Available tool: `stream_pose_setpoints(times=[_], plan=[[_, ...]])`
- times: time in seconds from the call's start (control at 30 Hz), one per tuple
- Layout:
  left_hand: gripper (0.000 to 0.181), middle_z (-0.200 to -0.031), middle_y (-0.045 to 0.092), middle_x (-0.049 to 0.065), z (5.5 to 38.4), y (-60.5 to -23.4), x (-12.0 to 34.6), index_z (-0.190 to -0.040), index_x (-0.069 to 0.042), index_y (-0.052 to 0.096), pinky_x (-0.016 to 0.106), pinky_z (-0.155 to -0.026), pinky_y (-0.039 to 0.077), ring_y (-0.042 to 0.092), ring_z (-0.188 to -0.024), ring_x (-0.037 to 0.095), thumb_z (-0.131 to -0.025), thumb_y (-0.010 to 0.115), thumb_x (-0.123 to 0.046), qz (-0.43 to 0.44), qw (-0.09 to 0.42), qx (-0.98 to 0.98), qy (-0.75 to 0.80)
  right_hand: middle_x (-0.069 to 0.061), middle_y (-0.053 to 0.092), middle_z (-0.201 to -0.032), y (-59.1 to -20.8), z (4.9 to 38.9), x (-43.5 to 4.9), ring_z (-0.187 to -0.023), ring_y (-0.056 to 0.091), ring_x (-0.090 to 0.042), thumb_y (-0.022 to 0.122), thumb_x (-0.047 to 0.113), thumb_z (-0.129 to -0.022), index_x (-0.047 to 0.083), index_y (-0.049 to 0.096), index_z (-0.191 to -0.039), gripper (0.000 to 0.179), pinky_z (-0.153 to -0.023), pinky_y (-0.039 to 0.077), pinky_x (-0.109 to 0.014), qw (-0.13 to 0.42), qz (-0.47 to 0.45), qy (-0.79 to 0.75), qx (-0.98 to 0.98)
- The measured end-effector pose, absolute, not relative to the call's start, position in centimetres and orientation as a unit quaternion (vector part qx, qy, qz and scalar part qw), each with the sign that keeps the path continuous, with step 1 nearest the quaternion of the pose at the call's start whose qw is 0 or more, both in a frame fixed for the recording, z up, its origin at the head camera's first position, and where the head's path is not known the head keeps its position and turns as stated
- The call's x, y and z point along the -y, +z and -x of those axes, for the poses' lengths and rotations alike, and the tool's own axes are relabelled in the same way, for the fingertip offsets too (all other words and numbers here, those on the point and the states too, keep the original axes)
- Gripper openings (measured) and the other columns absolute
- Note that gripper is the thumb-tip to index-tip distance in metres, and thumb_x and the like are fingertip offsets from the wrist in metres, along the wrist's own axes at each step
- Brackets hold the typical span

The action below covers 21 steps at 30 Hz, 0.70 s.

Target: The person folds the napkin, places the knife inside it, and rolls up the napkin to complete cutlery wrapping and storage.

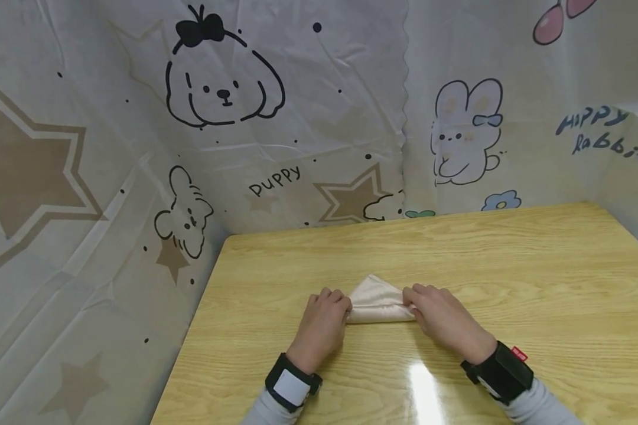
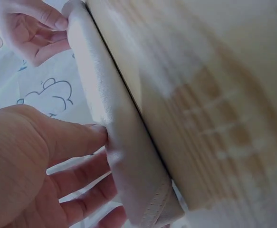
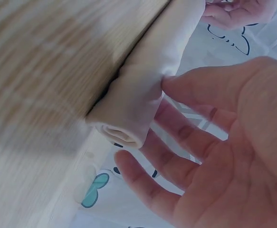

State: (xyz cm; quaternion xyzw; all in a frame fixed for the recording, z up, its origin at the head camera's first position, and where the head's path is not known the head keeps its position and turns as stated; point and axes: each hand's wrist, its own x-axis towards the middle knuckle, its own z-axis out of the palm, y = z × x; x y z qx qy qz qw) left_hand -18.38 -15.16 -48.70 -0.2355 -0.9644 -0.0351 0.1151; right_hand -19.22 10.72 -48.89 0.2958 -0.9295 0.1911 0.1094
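A cream, slightly shiny cloth (image 1: 381,313) lies on the table, rolled into a tube along its near side. Its flat part ends in a triangular point on the far side. My left hand (image 1: 321,324) holds the left end of the roll, and in the left wrist view its thumb presses the cloth, near a stitched edge. At the other end, my right hand (image 1: 449,321) grips the roll between thumb and fingers. The right wrist view shows the spiral layers at the roll's open end (image 3: 121,134). Fingertips behind the roll are partly hidden.
The wood-grain table (image 1: 537,265) extends around the cloth on every side. A pale printed curtain (image 1: 319,106) with cartoon animals and stars hangs along the table's back and left edges. Bright glare falls on the tabletop in front of the roll.
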Motion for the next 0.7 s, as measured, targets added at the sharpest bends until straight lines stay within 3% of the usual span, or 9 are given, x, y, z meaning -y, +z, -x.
stream_pose_setpoints(times=[0.23, 0.5, 0.7], plan=[[0.014, -0.098, 0.061, 0.002, 18.26, -48.51, 15.04, -0.102, -0.016, 0.073, 0.037, -0.072, 0.042, 0.047, -0.090, 0.021, -0.091, 0.064, -0.019, 0.235, 0.113, 0.965, 0.004, -0.003, 0.065, -0.089, -48.92, 19.13, -10.88, -0.078, 0.057, -0.018, 0.075, 0.001, -0.076, 0.009, 0.070, -0.095, 0.021, -0.065, 0.051, -0.036, 0.122, -0.310, 0.181, 0.925], [0.030, -0.101, 0.056, 0.003, 18.15, -48.72, 15.00, -0.121, -0.014, 0.067, 0.036, -0.073, 0.042, 0.047, -0.091, 0.020, -0.092, 0.064, -0.018, 0.244, 0.106, 0.964, 0.014, -0.001, 0.056, -0.088, -49.05, 19.14, -10.97, -0.076, 0.046, -0.017, 0.078, 0.002, -0.074, 0.007, 0.069, -0.092, 0.021, -0.064, 0.045, -0.032, 0.135, -0.319, 0.166, 0.923], [0.017, -0.097, 0.055, 0.000, 18.03, -48.71, 14.87, -0.105, -0.017, 0.065, 0.036, -0.068, 0.046, 0.049, -0.087, 0.017, -0.089, 0.068, -0.018, 0.232, 0.112, 0.966, -0.028, -0.001, 0.058, -0.085, -48.99, 19.15, -10.84, -0.071, 0.050, -0.015, 0.076, -0.002, -0.073, 0.011, 0.070, -0.104, 0.034, -0.058, 0.046, -0.031, 0.134, -0.311, 0.171, 0.925]])
